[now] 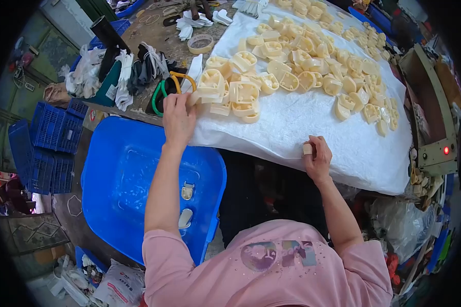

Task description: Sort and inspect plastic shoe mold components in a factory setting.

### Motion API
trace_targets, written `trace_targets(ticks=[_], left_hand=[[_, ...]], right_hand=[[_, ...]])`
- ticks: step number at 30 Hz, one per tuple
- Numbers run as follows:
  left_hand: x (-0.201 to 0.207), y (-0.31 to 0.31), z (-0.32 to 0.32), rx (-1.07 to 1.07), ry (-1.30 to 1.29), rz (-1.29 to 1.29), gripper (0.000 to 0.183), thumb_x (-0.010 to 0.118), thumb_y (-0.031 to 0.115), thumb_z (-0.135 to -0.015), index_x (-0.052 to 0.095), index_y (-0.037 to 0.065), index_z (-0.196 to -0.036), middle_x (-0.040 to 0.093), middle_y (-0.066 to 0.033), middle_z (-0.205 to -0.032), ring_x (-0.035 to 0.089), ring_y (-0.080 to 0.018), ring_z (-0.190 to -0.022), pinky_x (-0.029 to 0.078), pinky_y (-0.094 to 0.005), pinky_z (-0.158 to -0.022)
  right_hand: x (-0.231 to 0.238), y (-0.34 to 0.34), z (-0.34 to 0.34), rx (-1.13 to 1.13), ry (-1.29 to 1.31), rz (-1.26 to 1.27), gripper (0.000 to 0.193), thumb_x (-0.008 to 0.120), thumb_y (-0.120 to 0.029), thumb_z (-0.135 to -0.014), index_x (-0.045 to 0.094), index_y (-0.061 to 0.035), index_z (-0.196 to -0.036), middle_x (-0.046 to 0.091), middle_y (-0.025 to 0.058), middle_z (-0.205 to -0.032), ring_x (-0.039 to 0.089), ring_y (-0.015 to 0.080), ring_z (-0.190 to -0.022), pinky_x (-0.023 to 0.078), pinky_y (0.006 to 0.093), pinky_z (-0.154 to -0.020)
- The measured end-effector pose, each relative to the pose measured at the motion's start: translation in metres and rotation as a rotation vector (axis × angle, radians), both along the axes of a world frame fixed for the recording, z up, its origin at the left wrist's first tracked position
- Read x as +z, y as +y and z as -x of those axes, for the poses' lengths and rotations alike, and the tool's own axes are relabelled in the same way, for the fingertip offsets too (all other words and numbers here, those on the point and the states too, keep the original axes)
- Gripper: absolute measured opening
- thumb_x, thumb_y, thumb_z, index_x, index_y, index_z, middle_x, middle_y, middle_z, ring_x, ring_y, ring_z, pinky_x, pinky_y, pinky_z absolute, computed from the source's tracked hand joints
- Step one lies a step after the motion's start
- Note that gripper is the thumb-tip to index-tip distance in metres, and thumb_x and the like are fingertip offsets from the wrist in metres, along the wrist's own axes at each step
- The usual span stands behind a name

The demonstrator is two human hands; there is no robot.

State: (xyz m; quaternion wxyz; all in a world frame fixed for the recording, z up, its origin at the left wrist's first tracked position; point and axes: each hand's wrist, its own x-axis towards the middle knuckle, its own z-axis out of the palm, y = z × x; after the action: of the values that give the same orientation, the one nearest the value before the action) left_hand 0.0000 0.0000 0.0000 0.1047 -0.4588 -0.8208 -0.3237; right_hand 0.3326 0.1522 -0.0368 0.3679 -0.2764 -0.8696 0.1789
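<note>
My left hand (179,120) reaches to the left end of the white sheet (281,120). Its fingers are closed at the edge of a cream plastic part (210,87) in a small heap, partly hiding the contact. Just left of that hand lie the orange scissor-like handles (183,77) and the green handles (159,97). My right hand (318,157) rests at the sheet's front edge, loosely curled, with thumb and fingers apart and no part visible between them. A pale band wraps one of its digits.
A big pile of cream plastic parts (312,61) spreads over the far sheet. Below my left forearm stands a blue tub (123,194) holding a few small parts. Blue crates (56,128) stack at left; a machine box with a red light (438,153) stands at right.
</note>
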Motion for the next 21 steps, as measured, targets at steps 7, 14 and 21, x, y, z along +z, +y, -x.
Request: trace_targets(ticks=[7,14,21], left_hand=[[-0.003,-0.01,0.004,-0.168,0.228,0.037,0.031,0.061,-0.003,-0.067,0.055,0.002,-0.097,0.058,-0.0156,-0.11,0.05,-0.0343,-0.1,0.045,-0.0414,-0.086],[0.008,-0.019,0.006,-0.294,0.244,0.178,0.033,0.06,-0.002,-0.07,0.052,-0.001,-0.102,0.054,-0.0145,-0.124,0.048,-0.0352,-0.11,0.043,-0.0402,-0.093],[0.017,-0.021,-0.01,-0.287,-0.091,0.286,0.072,0.058,-0.002,-0.074,0.025,0.001,-0.138,0.039,-0.0197,-0.138,0.043,-0.0378,-0.117,0.034,-0.0418,-0.102]], right_hand=[[0.002,-0.01,0.008,-0.039,0.037,0.01,0.026,0.06,0.003,-0.073,0.054,-0.0026,-0.098,0.051,0.01,-0.073,0.051,0.0252,-0.059,0.042,0.0346,-0.053],[-0.003,-0.005,0.007,-0.034,0.006,-0.014,0.027,0.062,-0.003,-0.071,0.056,-0.0015,-0.097,0.054,0.012,-0.078,0.056,0.0299,-0.07,0.046,0.039,-0.061],[0.006,-0.008,0.007,-0.07,-0.062,-0.064,0.027,0.066,-0.014,-0.072,0.059,-0.0028,-0.096,0.054,0.0116,-0.081,0.055,0.0298,-0.074,0.045,0.0385,-0.065]])
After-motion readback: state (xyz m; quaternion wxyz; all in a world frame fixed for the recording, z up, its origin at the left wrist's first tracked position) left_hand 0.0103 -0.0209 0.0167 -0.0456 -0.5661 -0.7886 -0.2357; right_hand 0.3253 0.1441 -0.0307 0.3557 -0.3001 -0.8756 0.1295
